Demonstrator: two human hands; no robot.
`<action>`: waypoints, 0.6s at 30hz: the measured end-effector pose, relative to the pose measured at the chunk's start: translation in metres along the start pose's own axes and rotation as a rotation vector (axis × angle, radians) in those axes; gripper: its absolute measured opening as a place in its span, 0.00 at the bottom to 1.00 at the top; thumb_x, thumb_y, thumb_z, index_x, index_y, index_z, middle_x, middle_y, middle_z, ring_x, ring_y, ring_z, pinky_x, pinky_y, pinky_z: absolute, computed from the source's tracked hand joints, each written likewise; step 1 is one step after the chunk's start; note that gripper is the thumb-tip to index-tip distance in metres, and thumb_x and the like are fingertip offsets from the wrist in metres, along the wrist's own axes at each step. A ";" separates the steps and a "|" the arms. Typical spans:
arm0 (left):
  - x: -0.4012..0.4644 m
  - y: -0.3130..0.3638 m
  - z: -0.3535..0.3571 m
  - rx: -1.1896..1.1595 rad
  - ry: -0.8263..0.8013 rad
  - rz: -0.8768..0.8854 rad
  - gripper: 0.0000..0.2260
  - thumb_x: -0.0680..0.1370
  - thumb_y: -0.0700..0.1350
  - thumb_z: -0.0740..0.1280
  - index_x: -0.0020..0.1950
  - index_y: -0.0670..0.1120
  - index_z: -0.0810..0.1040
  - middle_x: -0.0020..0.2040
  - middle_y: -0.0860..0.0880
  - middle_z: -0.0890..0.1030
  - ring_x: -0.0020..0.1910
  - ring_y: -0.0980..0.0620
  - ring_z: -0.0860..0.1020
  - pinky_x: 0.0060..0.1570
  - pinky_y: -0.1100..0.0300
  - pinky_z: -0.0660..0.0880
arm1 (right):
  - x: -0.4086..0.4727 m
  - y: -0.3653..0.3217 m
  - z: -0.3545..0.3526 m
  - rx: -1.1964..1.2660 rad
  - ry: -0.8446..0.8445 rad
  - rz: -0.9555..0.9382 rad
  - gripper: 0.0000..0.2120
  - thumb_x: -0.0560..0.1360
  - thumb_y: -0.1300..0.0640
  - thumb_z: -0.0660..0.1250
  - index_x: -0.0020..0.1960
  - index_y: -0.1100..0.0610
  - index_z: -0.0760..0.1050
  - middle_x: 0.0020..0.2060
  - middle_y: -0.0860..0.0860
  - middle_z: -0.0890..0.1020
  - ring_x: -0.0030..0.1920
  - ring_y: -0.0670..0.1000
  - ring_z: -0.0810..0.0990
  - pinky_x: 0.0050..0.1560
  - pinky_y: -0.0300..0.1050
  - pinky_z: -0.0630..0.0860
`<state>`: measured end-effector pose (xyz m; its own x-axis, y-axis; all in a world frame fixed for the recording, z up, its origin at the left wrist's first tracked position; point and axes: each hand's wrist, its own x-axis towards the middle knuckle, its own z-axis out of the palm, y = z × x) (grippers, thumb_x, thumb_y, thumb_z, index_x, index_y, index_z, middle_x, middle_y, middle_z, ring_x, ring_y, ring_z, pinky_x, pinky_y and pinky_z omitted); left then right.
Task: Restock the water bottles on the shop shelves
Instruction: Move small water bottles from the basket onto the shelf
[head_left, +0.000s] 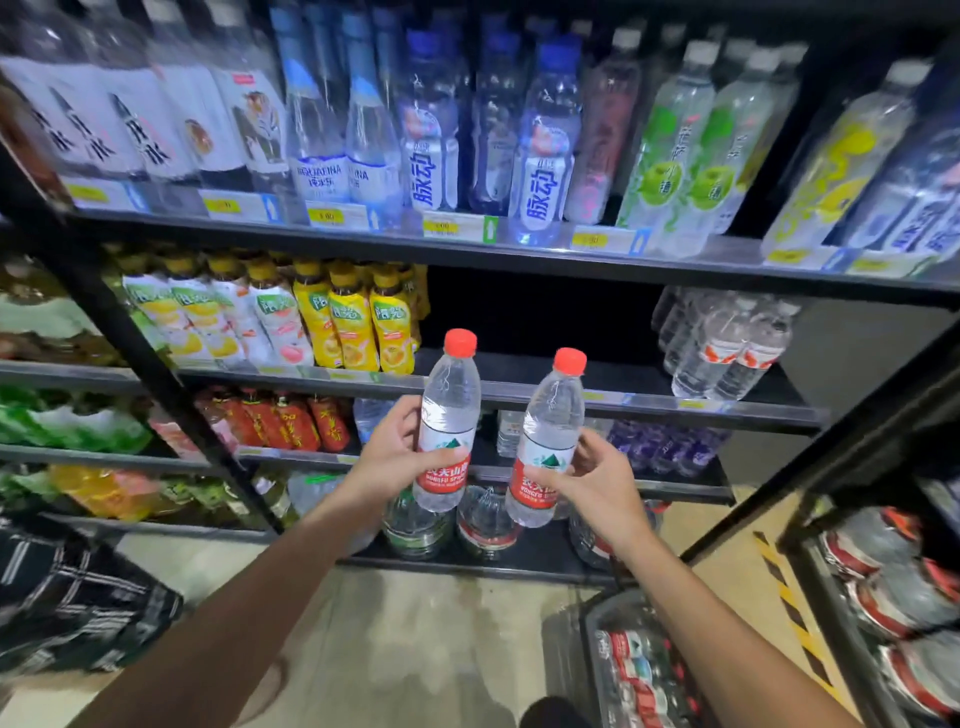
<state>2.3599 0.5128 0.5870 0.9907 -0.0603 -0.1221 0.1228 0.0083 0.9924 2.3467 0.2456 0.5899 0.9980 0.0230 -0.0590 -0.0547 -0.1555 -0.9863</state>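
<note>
Bottles are my worry: my left hand (395, 457) and right hand (597, 478) each curl round one red-capped bottle (449, 415), which may topple its neighbours (727, 353) on the half-bare shelf (545, 395).

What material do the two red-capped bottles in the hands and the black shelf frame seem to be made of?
Left red-capped bottle and right red-capped bottle: likely clear glossy plastic, as the shelves show through them; caps look opaque plastic. Black shelf frame: probably painted metal with a dull finish, judging by its thin straight bars.
</note>
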 end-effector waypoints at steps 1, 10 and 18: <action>0.007 0.003 -0.001 0.018 0.004 0.010 0.34 0.61 0.49 0.84 0.63 0.54 0.75 0.60 0.54 0.85 0.58 0.53 0.83 0.57 0.56 0.78 | 0.005 -0.002 -0.001 0.002 0.004 -0.008 0.27 0.66 0.66 0.82 0.63 0.57 0.80 0.55 0.49 0.87 0.57 0.49 0.85 0.59 0.47 0.82; 0.088 0.022 0.003 0.150 0.106 0.145 0.30 0.67 0.37 0.82 0.59 0.60 0.73 0.54 0.61 0.85 0.53 0.62 0.83 0.47 0.72 0.77 | 0.097 0.000 0.002 -0.063 0.096 -0.150 0.29 0.63 0.62 0.85 0.57 0.45 0.75 0.49 0.35 0.84 0.51 0.32 0.82 0.51 0.27 0.75; 0.135 0.023 -0.001 0.193 0.186 0.285 0.30 0.62 0.49 0.83 0.60 0.53 0.74 0.56 0.59 0.83 0.57 0.61 0.81 0.54 0.73 0.73 | 0.190 0.022 0.022 -0.140 0.163 -0.227 0.31 0.63 0.50 0.85 0.59 0.44 0.73 0.51 0.36 0.82 0.52 0.33 0.80 0.50 0.23 0.73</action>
<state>2.4963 0.5056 0.5929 0.9794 0.0999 0.1755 -0.1543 -0.1900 0.9696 2.5342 0.2683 0.5532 0.9768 -0.0841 0.1968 0.1636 -0.2994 -0.9400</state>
